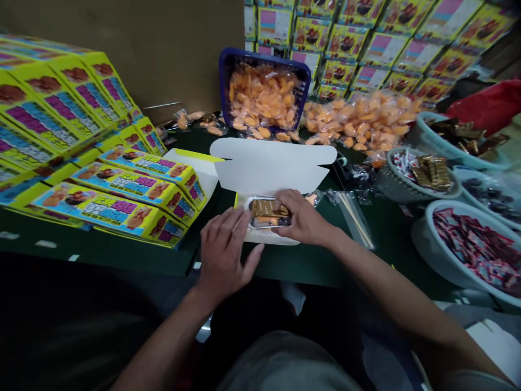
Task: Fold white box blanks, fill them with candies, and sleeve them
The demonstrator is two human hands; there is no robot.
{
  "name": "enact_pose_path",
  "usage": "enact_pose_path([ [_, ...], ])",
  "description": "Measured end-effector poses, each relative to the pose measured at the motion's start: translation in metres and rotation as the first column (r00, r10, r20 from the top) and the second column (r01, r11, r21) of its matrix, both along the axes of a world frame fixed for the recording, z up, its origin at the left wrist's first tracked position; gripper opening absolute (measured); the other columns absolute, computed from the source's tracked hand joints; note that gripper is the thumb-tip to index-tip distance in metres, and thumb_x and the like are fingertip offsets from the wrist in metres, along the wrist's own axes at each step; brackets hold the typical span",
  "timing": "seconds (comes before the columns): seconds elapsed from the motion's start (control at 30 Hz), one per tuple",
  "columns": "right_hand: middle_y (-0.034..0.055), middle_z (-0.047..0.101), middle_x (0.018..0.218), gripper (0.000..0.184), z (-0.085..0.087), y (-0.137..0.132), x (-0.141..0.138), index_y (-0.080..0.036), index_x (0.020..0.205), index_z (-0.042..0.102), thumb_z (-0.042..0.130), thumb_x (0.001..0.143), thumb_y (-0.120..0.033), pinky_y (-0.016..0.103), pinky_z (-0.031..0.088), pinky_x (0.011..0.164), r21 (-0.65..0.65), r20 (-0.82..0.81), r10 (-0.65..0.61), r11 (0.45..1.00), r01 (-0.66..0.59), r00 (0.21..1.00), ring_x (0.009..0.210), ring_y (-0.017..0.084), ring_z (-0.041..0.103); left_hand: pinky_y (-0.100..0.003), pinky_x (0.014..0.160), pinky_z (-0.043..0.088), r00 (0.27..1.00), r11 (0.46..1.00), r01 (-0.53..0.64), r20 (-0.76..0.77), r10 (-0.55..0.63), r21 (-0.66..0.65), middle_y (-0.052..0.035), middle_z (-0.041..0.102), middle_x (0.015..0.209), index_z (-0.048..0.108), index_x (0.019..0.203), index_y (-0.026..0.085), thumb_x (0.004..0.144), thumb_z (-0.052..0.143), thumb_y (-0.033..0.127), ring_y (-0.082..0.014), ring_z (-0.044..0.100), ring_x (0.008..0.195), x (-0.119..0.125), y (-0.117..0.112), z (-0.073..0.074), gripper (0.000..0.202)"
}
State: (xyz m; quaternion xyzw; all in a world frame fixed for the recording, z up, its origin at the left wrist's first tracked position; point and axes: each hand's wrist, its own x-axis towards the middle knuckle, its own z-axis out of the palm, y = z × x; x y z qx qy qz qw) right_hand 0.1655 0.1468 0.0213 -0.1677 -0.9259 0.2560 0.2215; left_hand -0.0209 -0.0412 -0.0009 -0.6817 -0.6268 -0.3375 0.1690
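Observation:
An unfolded box (271, 165), white inside, lies in front of me with its lid flap raised toward the back. Inside its base sits a small clear tray (253, 221) with a gold sachet (262, 208) on top and orange pieces showing below. My right hand (303, 218) grips the tray from the right, its thumb and fingers at the right end. My left hand (223, 244) rests at the box's left side, fingers stretched out and thumb apart, with nothing in it. The fingers of my right hand partly cover the tray's contents.
Closed yellow boxes (109, 198) are stacked at left. Behind stands a purple basket (225, 92) of wrapped orange pieces, with more loose pieces (366, 119) beside it. At right are bowls, including a white bowl (423, 239) of red sachets, and bagged wooden sticks (356, 217).

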Motion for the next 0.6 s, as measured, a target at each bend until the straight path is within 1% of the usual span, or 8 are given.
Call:
enact_pose_path([
  [0.1,0.0077,0.063,0.121,0.043,-0.013,0.006,-0.020,-0.024,0.107,0.051,0.081,0.077,-0.023,0.042,0.048,0.102,0.052,0.059,0.005,0.999,-0.008,0.998,0.114,0.027,0.056,-0.060,0.125,0.034,0.997,0.984,0.037,-0.059,-0.048,-0.172,-0.0179,0.060,0.156,0.048,0.158,0.017,0.098,0.070,0.042,-0.0381,0.049,0.150,-0.003,0.014,-0.004,0.069],
  [0.2,0.0091,0.063,0.119,0.043,-0.015,0.007,-0.025,-0.023,0.108,0.053,0.083,0.078,-0.030,0.045,0.048,0.101,0.099,0.141,-0.016,0.995,0.002,0.990,0.111,0.028,0.056,-0.063,0.124,0.034,0.994,0.960,0.064,-0.065,-0.084,-0.271,-0.0191,0.064,0.151,0.059,0.147,0.014,0.100,0.067,0.046,-0.0397,0.053,0.147,-0.007,0.021,-0.011,0.058],
  [0.3,0.0140,0.061,0.136,0.052,-0.006,0.003,-0.018,-0.023,0.111,0.055,0.089,0.075,-0.040,0.052,0.048,0.108,0.111,0.171,0.015,0.993,-0.034,0.985,0.124,0.033,0.055,-0.065,0.120,0.039,0.994,0.963,0.088,-0.038,-0.101,-0.256,-0.0201,0.066,0.147,0.059,0.147,0.016,0.097,0.071,0.049,-0.0410,0.056,0.143,-0.010,0.020,-0.011,0.061],
  [0.4,0.0146,0.055,0.152,0.057,0.005,-0.005,0.002,-0.024,0.119,0.058,0.091,0.077,-0.047,0.058,0.045,0.116,0.096,0.077,0.014,0.995,-0.022,0.997,0.138,0.037,0.051,-0.061,0.115,0.046,0.996,0.987,0.091,0.016,-0.090,-0.134,-0.0188,0.064,0.148,0.049,0.156,0.021,0.095,0.073,0.043,-0.0387,0.059,0.139,-0.017,0.018,-0.003,0.070],
  [0.47,0.0114,0.064,0.137,0.042,0.008,-0.007,0.019,-0.026,0.115,0.060,0.084,0.086,-0.044,0.054,0.051,0.109,0.043,-0.133,-0.183,0.981,0.190,0.974,0.127,0.032,0.060,-0.057,0.115,0.048,0.996,1.000,-0.013,0.087,0.015,-0.023,-0.0196,0.061,0.150,0.043,0.161,0.021,0.096,0.072,0.037,-0.0370,0.059,0.138,-0.025,0.023,0.003,0.073],
  [0.5,0.0095,0.067,0.125,0.034,0.008,-0.006,0.028,-0.026,0.110,0.061,0.081,0.089,-0.043,0.049,0.056,0.100,-0.017,-0.251,-0.340,0.938,0.347,0.906,0.114,0.028,0.065,-0.056,0.115,0.049,0.987,0.995,-0.094,0.133,0.092,0.012,-0.0206,0.060,0.151,0.041,0.162,0.020,0.097,0.070,0.036,-0.0370,0.058,0.139,-0.030,0.028,0.006,0.073],
  [0.57,0.0066,0.068,0.106,0.032,0.005,0.004,0.041,-0.024,0.104,0.063,0.082,0.088,-0.044,0.040,0.058,0.081,-0.176,-0.369,-0.616,0.782,0.598,0.696,0.093,0.023,0.066,-0.057,0.117,0.047,0.947,0.970,-0.242,0.221,0.233,0.010,-0.0226,0.058,0.151,0.039,0.163,0.016,0.097,0.068,0.037,-0.0383,0.057,0.140,-0.043,0.043,0.011,0.076],
  [0.6,0.0065,0.068,0.105,0.038,0.004,0.012,0.045,-0.023,0.106,0.064,0.085,0.085,-0.046,0.038,0.057,0.076,-0.240,-0.364,-0.692,0.716,0.656,0.623,0.089,0.022,0.065,-0.058,0.117,0.047,0.924,0.957,-0.289,0.254,0.284,-0.019,-0.0232,0.059,0.150,0.037,0.163,0.014,0.096,0.068,0.038,-0.0390,0.057,0.138,-0.049,0.052,0.014,0.078],
])
